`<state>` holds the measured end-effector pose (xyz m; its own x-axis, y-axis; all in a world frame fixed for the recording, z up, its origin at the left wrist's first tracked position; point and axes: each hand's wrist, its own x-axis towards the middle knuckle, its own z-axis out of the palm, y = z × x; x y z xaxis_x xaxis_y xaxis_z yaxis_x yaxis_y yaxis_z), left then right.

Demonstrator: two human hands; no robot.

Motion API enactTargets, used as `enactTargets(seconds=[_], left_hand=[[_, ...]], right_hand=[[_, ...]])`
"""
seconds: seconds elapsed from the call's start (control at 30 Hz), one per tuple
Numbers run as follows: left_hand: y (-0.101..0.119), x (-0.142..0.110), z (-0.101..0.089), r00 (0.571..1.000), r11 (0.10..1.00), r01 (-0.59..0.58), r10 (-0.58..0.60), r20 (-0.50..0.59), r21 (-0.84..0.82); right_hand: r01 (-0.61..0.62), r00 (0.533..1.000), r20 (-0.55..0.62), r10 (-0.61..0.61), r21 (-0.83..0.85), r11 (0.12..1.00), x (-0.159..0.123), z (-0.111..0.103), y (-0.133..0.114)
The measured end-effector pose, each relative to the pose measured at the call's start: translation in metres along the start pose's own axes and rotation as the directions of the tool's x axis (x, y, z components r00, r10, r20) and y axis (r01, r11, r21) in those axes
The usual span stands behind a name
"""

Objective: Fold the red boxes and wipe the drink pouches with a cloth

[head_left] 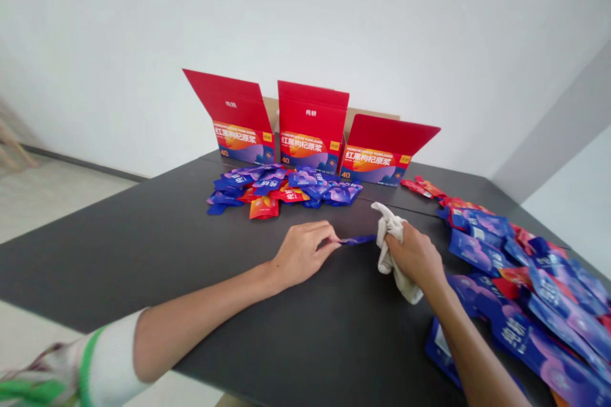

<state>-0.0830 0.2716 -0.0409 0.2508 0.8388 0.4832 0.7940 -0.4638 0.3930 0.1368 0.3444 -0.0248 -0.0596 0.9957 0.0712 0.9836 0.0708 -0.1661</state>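
Note:
My left hand (305, 251) pinches one end of a blue-purple sachet (357, 240) just above the dark table. The sachet is seen nearly edge-on and reaches across to a whitish cloth (392, 235). My right hand (416, 254) is closed round that cloth, which hangs in folds below the fingers. Whether the right fingers also grip the sachet's far end through the cloth is hidden. Beyond the left hand lies a loose pile of blue and red sachets (312, 184).
Three red-and-blue printed cartons (245, 143) stand at the back with lids raised, near a white wall (305, 13). A larger heap of blue and red sachets (515, 267) spreads along the right of the dark table (157, 235), partly under my right forearm.

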Motion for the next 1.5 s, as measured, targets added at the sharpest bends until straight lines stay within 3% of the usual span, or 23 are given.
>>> enactTargets(seconds=[0.1,0.17,0.27,0.33,0.5,0.7,0.83,0.9,1.0,1.07,1.17,1.23,1.33,1.37,1.5], left_hand=[[0.001,0.002,-0.004,0.985,0.984,0.165,-0.168,-0.044,-0.064],[0.0,0.002,0.0,0.975,0.973,0.223,-0.224,-0.013,-0.062],[-0.005,0.002,0.011,0.963,0.965,0.259,-0.255,0.084,-0.047],[-0.007,0.001,0.018,0.952,0.961,0.275,-0.268,0.148,-0.033],[-0.006,0.001,0.022,0.933,0.955,0.297,-0.288,0.215,-0.013],[-0.006,0.001,0.021,0.933,0.957,0.288,-0.288,0.217,0.035],[-0.005,0.002,0.02,0.928,0.96,0.278,-0.275,0.25,0.026],[-0.005,0.003,0.02,0.926,0.96,0.278,-0.278,0.256,0.037],[-0.006,0.003,0.021,0.928,0.962,0.267,-0.273,0.253,0.059],[-0.005,0.003,0.02,0.928,0.963,0.265,-0.271,0.256,0.057],[-0.004,0.003,0.019,0.926,0.962,0.269,-0.27,0.263,0.04],[-0.003,0.004,0.019,0.924,0.961,0.272,-0.274,0.267,0.045],[-0.004,0.004,0.019,0.925,0.961,0.272,-0.277,0.261,0.057],[-0.004,0.004,0.019,0.926,0.961,0.271,-0.276,0.26,0.053],[-0.004,0.003,0.019,0.929,0.963,0.269,-0.264,0.262,0.016]], right_hand=[[0.027,0.991,-0.131,-0.01,0.127,0.992,-0.01,-0.006,-0.008],[0.13,0.982,-0.157,-0.105,0.16,0.979,-0.021,-0.002,-0.022],[0.352,0.935,-0.085,-0.344,0.113,0.929,-0.035,0.012,-0.041],[0.416,0.91,-0.029,-0.415,0.046,0.908,-0.036,0.019,-0.048],[0.226,0.972,-0.034,-0.23,-0.105,0.968,-0.025,0.023,-0.046],[0.401,0.915,-0.005,-0.403,-0.085,0.912,-0.028,0.023,-0.046],[0.173,0.985,-0.003,-0.175,-0.134,0.976,-0.021,0.021,-0.04],[0.218,0.976,0.011,-0.218,-0.127,0.968,-0.021,0.02,-0.039],[0.4,0.916,0.047,-0.398,-0.075,0.913,-0.024,0.021,-0.043],[0.359,0.933,0.055,-0.356,-0.08,0.93,-0.023,0.021,-0.044],[0.183,0.983,0.037,-0.179,-0.128,0.975,-0.02,0.02,-0.043],[0.233,0.972,0.039,-0.23,-0.126,0.964,-0.021,0.02,-0.043],[0.407,0.913,0.056,-0.404,-0.083,0.91,-0.023,0.022,-0.045],[0.405,0.914,0.056,-0.401,-0.079,0.911,-0.023,0.022,-0.045],[0.22,0.975,0.031,-0.218,-0.122,0.968,-0.018,0.022,-0.042]])
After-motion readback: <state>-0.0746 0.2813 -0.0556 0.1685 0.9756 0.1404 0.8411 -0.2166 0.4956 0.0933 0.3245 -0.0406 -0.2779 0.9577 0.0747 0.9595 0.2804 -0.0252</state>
